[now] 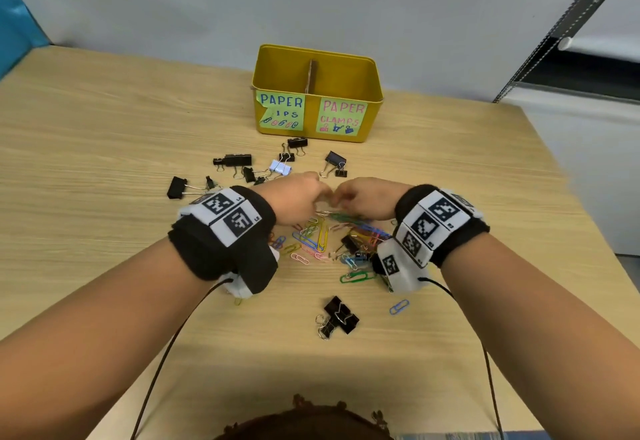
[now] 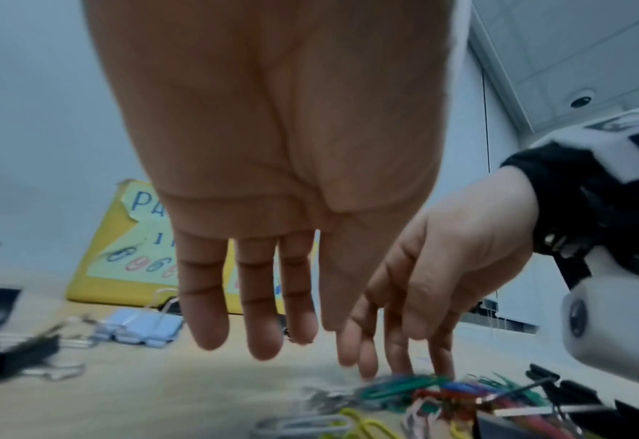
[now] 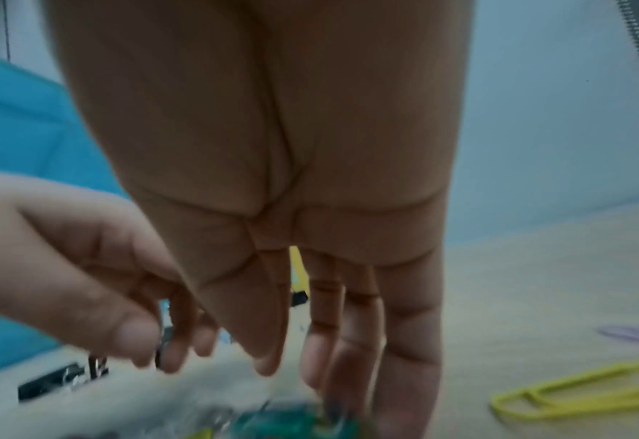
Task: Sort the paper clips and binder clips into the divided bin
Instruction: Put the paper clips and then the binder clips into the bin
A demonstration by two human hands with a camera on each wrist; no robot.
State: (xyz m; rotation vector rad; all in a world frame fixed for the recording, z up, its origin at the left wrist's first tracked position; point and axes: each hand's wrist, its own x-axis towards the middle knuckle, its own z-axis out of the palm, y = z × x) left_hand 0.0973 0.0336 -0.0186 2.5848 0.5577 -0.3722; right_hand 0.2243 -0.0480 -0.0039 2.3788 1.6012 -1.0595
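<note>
Where hands [image 1: 327, 202] meet: clips [image 1: 341, 219] blurred.

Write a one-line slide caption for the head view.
Both hands reach into mixed clips before a yellow divided bin.

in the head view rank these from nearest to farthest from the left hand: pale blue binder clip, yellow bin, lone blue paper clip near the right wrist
From the left hand:
1. pale blue binder clip, just beyond the fingers
2. lone blue paper clip, near side, right
3. yellow bin, far edge

Glossy yellow bin [image 1: 346, 74], wood-grain table [image 1: 104, 148]
</note>
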